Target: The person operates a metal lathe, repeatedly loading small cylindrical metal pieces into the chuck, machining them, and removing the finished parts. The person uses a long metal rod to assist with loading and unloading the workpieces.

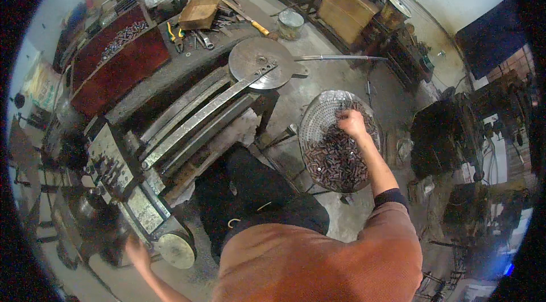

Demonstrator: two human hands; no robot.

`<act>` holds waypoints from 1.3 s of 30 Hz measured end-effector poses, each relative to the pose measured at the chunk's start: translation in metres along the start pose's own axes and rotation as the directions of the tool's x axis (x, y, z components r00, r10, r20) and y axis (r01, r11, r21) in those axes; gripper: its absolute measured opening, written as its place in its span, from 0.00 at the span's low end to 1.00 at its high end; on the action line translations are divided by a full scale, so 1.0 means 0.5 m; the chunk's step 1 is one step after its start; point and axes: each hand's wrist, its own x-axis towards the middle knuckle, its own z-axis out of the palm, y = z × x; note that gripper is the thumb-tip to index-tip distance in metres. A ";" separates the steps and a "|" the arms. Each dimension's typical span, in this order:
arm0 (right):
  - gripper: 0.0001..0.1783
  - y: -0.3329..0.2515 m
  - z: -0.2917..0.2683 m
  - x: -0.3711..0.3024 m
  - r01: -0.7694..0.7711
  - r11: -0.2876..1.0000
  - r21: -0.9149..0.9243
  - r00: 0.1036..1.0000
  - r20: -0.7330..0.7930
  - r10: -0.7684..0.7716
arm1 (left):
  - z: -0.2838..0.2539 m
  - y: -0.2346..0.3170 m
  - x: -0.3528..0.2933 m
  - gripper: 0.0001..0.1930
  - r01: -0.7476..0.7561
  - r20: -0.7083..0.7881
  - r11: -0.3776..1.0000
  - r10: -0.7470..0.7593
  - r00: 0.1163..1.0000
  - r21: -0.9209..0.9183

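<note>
My right hand [352,124] is over a round perforated metal basin [316,125], its fingers curled in and pointing down at the pieces. Many short, dark metal pins [335,160] fill the basin's near and right parts. Whatever the curled fingers grip is hidden beneath them. At the lower left, my left hand [136,252] hangs beside the machine's round end plate [175,249]; motion blur hides its fingers. Above that hand, a metal block [114,160] carries several dark pins on its face. From beside the block, a long flat bar [210,111] runs to a round steel disc [261,63].
A rod handle [341,58] sticks out rightward from the disc. On the bench behind lie pliers [176,40], a yellow-handled tool [250,19] and a brown box [199,12]. A dark red bin [122,69] stands far left. A metal bucket [290,24] is behind the disc.
</note>
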 end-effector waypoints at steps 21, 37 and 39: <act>0.18 -0.083 0.094 -0.016 0.289 0.936 0.199 0.952 0.041 -0.303 | -0.037 0.013 -0.024 0.21 -0.009 0.017 0.995 0.008 1.000 0.102; 0.26 -0.745 -0.012 -0.173 0.671 -0.083 0.737 0.216 -0.301 -0.929 | 0.000 0.520 -0.066 0.14 -0.646 0.008 0.728 0.665 0.747 -0.228; 0.21 -0.766 -0.018 -0.177 0.722 -0.126 0.680 0.114 -0.296 -0.948 | 0.002 0.523 -0.075 0.15 -0.633 -0.010 0.752 0.642 0.766 -0.186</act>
